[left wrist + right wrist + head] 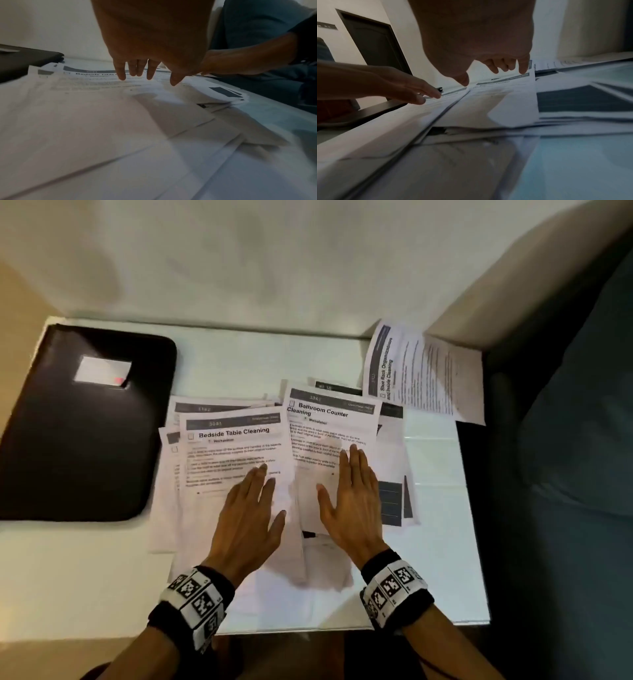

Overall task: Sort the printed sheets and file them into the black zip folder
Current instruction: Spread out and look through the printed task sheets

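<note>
Several printed sheets lie spread in a loose pile on the white table (pixel 102 577). Topmost on the left is the "Bedside Table Cleaning" sheet (pixel 236 440), and my left hand (pixel 253 508) lies over its lower part with fingers straight. The "Bathroom Counter Cleaning" sheet (pixel 329 422) is beside it, under my flat right hand (pixel 349 501). Both hands hover just above or lightly touch the paper in the wrist views, left hand (pixel 145 75), right hand (pixel 496 73). The black zip folder (pixel 82 426) lies closed at the left.
Another sheet, "Shoe Rack Organization" (pixel 421 371), lies turned sideways at the table's back right corner, partly over the edge. A dark blue-grey seat (pixel 565 474) stands to the right. A white wall (pixel 274 251) runs behind the table. A dark door (pixel 373 40) shows in the right wrist view.
</note>
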